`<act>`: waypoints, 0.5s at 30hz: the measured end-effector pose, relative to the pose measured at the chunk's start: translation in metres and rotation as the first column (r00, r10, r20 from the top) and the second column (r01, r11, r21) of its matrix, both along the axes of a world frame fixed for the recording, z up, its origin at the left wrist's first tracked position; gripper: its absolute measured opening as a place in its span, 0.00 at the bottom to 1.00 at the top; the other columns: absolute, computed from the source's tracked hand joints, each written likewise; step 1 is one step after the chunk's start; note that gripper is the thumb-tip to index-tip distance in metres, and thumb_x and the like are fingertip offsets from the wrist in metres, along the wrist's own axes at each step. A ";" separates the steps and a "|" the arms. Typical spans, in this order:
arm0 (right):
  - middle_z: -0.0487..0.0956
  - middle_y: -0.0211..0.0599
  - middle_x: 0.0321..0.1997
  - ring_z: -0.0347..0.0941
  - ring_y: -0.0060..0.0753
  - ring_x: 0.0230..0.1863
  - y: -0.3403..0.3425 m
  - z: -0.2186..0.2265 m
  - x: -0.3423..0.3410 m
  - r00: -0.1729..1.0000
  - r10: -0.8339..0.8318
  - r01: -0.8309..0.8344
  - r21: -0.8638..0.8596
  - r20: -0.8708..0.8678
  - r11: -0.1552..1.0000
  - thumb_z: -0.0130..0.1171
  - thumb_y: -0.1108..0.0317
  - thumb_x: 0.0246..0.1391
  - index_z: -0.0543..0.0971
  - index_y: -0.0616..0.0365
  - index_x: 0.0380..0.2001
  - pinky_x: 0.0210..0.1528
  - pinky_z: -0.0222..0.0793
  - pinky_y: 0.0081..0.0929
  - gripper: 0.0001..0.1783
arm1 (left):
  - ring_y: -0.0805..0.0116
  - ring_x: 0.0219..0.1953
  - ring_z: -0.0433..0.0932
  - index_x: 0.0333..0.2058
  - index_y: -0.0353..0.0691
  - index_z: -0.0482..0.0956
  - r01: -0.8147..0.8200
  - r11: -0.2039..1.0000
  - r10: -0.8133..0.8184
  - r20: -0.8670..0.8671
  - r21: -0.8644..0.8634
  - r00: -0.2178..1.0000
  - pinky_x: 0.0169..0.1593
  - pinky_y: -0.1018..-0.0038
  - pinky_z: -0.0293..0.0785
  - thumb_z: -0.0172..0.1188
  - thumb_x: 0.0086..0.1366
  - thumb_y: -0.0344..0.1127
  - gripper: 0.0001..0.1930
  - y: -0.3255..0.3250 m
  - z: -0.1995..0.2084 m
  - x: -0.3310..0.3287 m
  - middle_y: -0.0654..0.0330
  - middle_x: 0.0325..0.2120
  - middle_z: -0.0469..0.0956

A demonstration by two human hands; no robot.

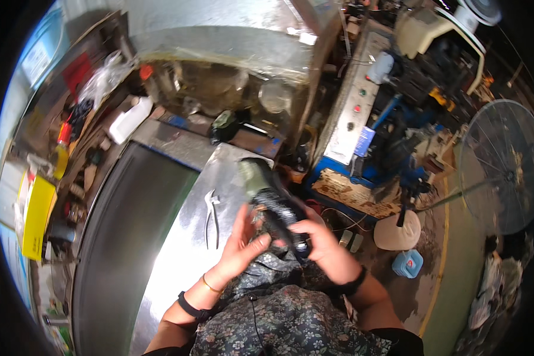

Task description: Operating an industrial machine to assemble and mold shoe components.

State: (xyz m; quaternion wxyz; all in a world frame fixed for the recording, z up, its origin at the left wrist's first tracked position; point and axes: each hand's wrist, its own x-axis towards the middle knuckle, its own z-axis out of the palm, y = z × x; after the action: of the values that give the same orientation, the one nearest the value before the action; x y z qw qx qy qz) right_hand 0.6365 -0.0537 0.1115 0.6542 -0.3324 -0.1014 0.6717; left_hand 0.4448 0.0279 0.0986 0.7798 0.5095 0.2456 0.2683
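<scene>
My right hand (323, 246) grips the near end of a long black thing with an olive-green far end (254, 175). Its middle looks ribbed and glossy, but motion blur hides its exact kind. Just left of it, my left hand (240, 246) is open, thumb and fingers spread apart; I cannot tell whether its fingertips touch the thing. On the shiny metal tabletop (184, 237), left of my hands, lies a pair of pliers (211, 216) with its jaws pointing away from me.
A dark conveyor belt (124, 231) runs along the left. Beyond the tabletop lies another dark green and black object (222, 126). A white jug (130, 120) rests at the far left. To the right stand a machine with buttons (353, 113), a plastic canister (397, 230) and a round fan guard (504, 172).
</scene>
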 end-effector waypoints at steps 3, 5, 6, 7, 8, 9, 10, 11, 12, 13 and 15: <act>0.71 0.43 0.60 0.72 0.36 0.55 -0.061 0.021 0.086 0.804 -0.271 0.273 0.076 0.530 0.959 0.60 0.80 0.39 0.59 0.54 0.68 0.47 0.76 0.29 0.48 | 0.63 0.60 0.69 0.66 0.36 0.55 0.302 0.851 -0.225 -0.222 0.429 0.949 0.62 0.70 0.65 0.65 0.62 0.32 0.38 -0.010 -0.004 0.002 0.49 0.58 0.71; 0.69 0.40 0.61 0.71 0.35 0.56 -0.096 0.044 0.148 0.437 -0.399 0.450 0.188 0.806 0.873 0.61 0.82 0.36 0.62 0.56 0.67 0.51 0.73 0.26 0.48 | 0.65 0.54 0.75 0.64 0.36 0.61 0.294 0.835 -0.178 -0.276 0.465 0.944 0.57 0.72 0.71 0.65 0.61 0.31 0.34 -0.018 -0.028 -0.010 0.51 0.52 0.77; 0.68 0.39 0.63 0.70 0.34 0.57 -0.108 0.053 0.179 0.228 -0.430 0.481 0.283 0.873 0.830 0.62 0.83 0.34 0.64 0.58 0.66 0.53 0.71 0.25 0.48 | 0.67 0.52 0.77 0.63 0.35 0.63 0.241 0.859 -0.129 -0.264 0.452 0.956 0.54 0.73 0.73 0.65 0.61 0.31 0.32 -0.022 -0.053 -0.020 0.51 0.50 0.78; 0.68 0.39 0.63 0.70 0.34 0.57 -0.120 0.061 0.212 0.133 -0.413 0.492 0.302 0.901 0.816 0.62 0.83 0.35 0.65 0.58 0.65 0.53 0.71 0.26 0.47 | 0.69 0.50 0.77 0.60 0.34 0.67 0.227 0.899 -0.091 -0.347 0.376 0.934 0.54 0.74 0.73 0.65 0.62 0.31 0.28 -0.023 -0.067 -0.030 0.52 0.49 0.78; 0.68 0.39 0.63 0.69 0.33 0.57 -0.130 0.069 0.245 0.036 -0.387 0.501 0.318 0.921 0.805 0.62 0.83 0.35 0.66 0.58 0.65 0.54 0.70 0.27 0.46 | 0.71 0.49 0.77 0.58 0.33 0.69 0.208 0.934 -0.069 -0.425 0.291 0.903 0.54 0.73 0.73 0.64 0.63 0.30 0.25 -0.026 -0.073 -0.036 0.53 0.47 0.79; 0.69 0.40 0.63 0.70 0.35 0.57 -0.140 0.076 0.278 -0.223 -0.314 0.487 0.384 0.923 0.784 0.63 0.82 0.36 0.67 0.57 0.64 0.53 0.70 0.28 0.45 | 0.71 0.48 0.77 0.57 0.33 0.70 0.177 0.948 -0.062 -0.389 0.266 0.919 0.53 0.73 0.73 0.63 0.63 0.30 0.24 -0.027 -0.082 -0.046 0.53 0.47 0.79; 0.69 0.42 0.62 0.71 0.37 0.56 -0.143 0.087 0.302 -0.465 -0.221 0.452 0.445 0.857 0.773 0.63 0.80 0.36 0.68 0.56 0.63 0.53 0.70 0.28 0.44 | 0.71 0.48 0.77 0.57 0.33 0.70 0.141 0.961 -0.050 -0.353 0.239 0.934 0.53 0.74 0.73 0.62 0.64 0.29 0.23 -0.027 -0.088 -0.051 0.53 0.46 0.79; 0.69 0.46 0.63 0.72 0.41 0.57 -0.147 0.095 0.322 -0.512 -0.057 0.565 0.386 0.857 0.729 0.65 0.78 0.36 0.69 0.52 0.63 0.54 0.70 0.29 0.43 | 0.71 0.48 0.77 0.57 0.33 0.70 0.141 0.960 -0.051 -0.346 0.241 0.937 0.53 0.74 0.73 0.62 0.64 0.29 0.23 -0.029 -0.094 -0.056 0.53 0.46 0.79; 0.68 0.50 0.64 0.72 0.45 0.57 -0.146 0.103 0.340 -0.525 0.102 0.667 0.334 0.845 0.667 0.66 0.75 0.35 0.71 0.49 0.62 0.54 0.70 0.30 0.43 | 0.71 0.47 0.78 0.56 0.32 0.71 0.126 0.961 -0.024 -0.381 0.246 0.924 0.52 0.74 0.74 0.61 0.64 0.29 0.21 -0.030 -0.091 -0.059 0.54 0.45 0.80; 0.66 0.54 0.66 0.72 0.51 0.58 -0.157 0.096 0.377 -0.585 0.175 0.706 0.392 0.792 0.590 0.69 0.70 0.34 0.73 0.43 0.60 0.56 0.70 0.33 0.43 | 0.71 0.46 0.78 0.55 0.32 0.72 0.123 0.961 -0.013 -0.403 0.249 0.915 0.51 0.74 0.74 0.60 0.65 0.28 0.20 -0.031 -0.093 -0.055 0.55 0.43 0.81; 0.63 0.55 0.68 0.71 0.52 0.60 -0.149 0.105 0.395 -0.531 0.285 0.779 0.327 0.798 0.536 0.69 0.68 0.34 0.73 0.40 0.61 0.57 0.69 0.36 0.43 | 0.71 0.45 0.79 0.54 0.32 0.73 0.132 0.947 0.013 -0.444 0.293 0.896 0.50 0.74 0.75 0.60 0.65 0.28 0.19 -0.034 -0.092 -0.054 0.55 0.42 0.81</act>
State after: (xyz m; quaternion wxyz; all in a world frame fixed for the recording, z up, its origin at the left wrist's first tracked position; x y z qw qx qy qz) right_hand 1.0320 -0.2029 0.2167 0.2743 -0.9084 -0.2215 -0.2248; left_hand 0.3906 -0.0066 0.0069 0.6203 0.6822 0.3533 0.1578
